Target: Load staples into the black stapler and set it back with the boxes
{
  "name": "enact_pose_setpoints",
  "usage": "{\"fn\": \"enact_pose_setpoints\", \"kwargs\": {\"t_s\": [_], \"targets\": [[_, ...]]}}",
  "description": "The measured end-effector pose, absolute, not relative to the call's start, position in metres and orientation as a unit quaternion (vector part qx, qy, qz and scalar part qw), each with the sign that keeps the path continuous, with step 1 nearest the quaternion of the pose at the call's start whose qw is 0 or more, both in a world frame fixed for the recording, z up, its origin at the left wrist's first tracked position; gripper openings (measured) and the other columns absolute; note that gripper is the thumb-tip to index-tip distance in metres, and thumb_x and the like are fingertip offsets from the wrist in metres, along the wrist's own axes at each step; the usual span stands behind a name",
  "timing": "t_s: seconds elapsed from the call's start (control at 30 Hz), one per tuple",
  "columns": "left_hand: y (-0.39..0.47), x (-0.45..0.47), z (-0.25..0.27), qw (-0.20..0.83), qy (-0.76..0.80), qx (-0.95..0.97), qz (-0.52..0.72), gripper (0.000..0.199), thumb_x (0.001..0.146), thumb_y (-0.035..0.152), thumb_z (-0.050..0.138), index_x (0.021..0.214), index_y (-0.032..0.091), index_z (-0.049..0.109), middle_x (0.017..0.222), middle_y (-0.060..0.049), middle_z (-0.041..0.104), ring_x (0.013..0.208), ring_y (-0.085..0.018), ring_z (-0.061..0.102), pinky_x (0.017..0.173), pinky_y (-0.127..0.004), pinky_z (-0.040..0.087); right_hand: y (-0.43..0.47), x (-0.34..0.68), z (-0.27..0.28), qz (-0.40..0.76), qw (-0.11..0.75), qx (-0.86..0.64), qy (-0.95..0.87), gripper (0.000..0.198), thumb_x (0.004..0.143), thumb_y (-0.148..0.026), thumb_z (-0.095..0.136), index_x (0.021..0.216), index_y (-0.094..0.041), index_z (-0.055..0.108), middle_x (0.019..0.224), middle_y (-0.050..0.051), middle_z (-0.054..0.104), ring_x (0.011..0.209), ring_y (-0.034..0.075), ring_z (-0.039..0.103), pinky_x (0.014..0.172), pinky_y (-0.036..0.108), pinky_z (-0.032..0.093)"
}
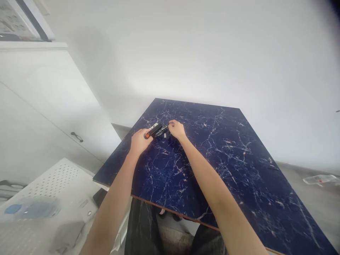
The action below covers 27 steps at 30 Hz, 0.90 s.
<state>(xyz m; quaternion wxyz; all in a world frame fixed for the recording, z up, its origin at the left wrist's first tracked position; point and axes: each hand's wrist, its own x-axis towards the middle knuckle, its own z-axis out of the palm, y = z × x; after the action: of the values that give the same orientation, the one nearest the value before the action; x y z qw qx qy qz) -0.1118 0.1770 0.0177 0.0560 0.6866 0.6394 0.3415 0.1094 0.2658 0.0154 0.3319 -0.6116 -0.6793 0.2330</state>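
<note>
My left hand [139,142] is wrapped around the rear end of what looks like a black stapler [154,130] with an orange part and a white label. The stapler lies above the dark blue marbled table [170,170], and its metal-lined inner track [162,130] sticks out toward the right. At the end of that track, the fingers of my right hand [176,129] are pinched together. Whatever may be between those fingertips is too small to make out. Just below the track sits a small whitish piece [165,135].
A white wall [202,53] stands behind the table. Left of it is a white cabinet [53,92] with a dark handle [77,137]. On a perforated white surface [62,177] lies a plastic bottle [37,208]. Clear plastic packaging [321,180] lies at the right.
</note>
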Motion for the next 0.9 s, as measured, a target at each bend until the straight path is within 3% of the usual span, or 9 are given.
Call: {"fn": "enact_pose_setpoints", "kwargs": {"t_s": [0.23, 0.4, 0.57, 0.67, 0.8, 0.9], "targets": [[0.177, -0.113, 0.019, 0.065, 0.641, 0.686, 0.338, 0.036, 0.08, 0.028, 0.072, 0.116, 0.027, 0.077, 0.108, -0.005, 0.077, 0.098, -0.027, 0.071, 0.089, -0.036, 0.053, 0.26, 0.086, 0.006, 0.272, 0.329, -0.576, -0.697, 0.028, 0.088, -0.014, 0.057, 0.111, -0.024, 0.071, 0.104, 0.001, 0.081, 0.1, 0.018, 0.075, 0.096, 0.028, 0.054], [0.176, -0.111, 0.019, 0.052, 0.636, 0.692, 0.337, 0.034, 0.082, 0.027, 0.071, 0.115, 0.026, 0.077, 0.107, -0.005, 0.076, 0.097, -0.027, 0.071, 0.089, -0.036, 0.052, 0.256, 0.083, 0.0, 0.282, 0.33, -0.562, -0.704, 0.026, 0.085, -0.011, 0.058, 0.106, -0.024, 0.068, 0.11, 0.001, 0.08, 0.107, 0.02, 0.074, 0.103, 0.032, 0.051], [0.176, -0.109, 0.019, 0.036, 0.645, 0.687, 0.332, 0.034, 0.082, 0.028, 0.071, 0.116, 0.024, 0.077, 0.109, -0.007, 0.077, 0.099, -0.029, 0.071, 0.089, -0.037, 0.053, 0.254, 0.092, 0.004, 0.321, 0.31, -0.532, -0.72, 0.032, 0.085, -0.007, 0.055, 0.11, -0.025, 0.064, 0.115, -0.001, 0.079, 0.108, 0.015, 0.073, 0.101, 0.028, 0.052], [0.175, -0.108, 0.02, 0.039, 0.643, 0.692, 0.328, 0.034, 0.083, 0.027, 0.07, 0.116, 0.023, 0.076, 0.11, -0.008, 0.077, 0.1, -0.029, 0.071, 0.09, -0.038, 0.053, 0.251, 0.092, 0.008, 0.321, 0.297, -0.52, -0.734, 0.035, 0.085, -0.009, 0.058, 0.117, -0.024, 0.063, 0.121, 0.001, 0.077, 0.113, 0.018, 0.071, 0.104, 0.031, 0.051], [0.176, -0.111, 0.02, 0.024, 0.629, 0.703, 0.332, 0.033, 0.086, 0.028, 0.069, 0.118, 0.024, 0.074, 0.114, -0.007, 0.076, 0.109, -0.03, 0.068, 0.101, -0.043, 0.05, 0.246, 0.092, 0.012, 0.257, 0.3, -0.54, -0.743, 0.044, 0.086, -0.012, 0.06, 0.129, -0.02, 0.06, 0.126, 0.008, 0.074, 0.119, 0.024, 0.068, 0.106, 0.038, 0.05], [0.18, -0.114, 0.014, -0.002, 0.627, 0.704, 0.333, 0.045, 0.089, 0.035, 0.068, 0.133, 0.022, 0.066, 0.136, -0.011, 0.067, 0.129, -0.033, 0.059, 0.114, -0.049, 0.042, 0.243, 0.094, 0.01, 0.246, 0.291, -0.569, -0.728, 0.046, 0.085, -0.012, 0.062, 0.13, -0.017, 0.062, 0.126, 0.012, 0.073, 0.121, 0.027, 0.066, 0.108, 0.04, 0.049]]}}
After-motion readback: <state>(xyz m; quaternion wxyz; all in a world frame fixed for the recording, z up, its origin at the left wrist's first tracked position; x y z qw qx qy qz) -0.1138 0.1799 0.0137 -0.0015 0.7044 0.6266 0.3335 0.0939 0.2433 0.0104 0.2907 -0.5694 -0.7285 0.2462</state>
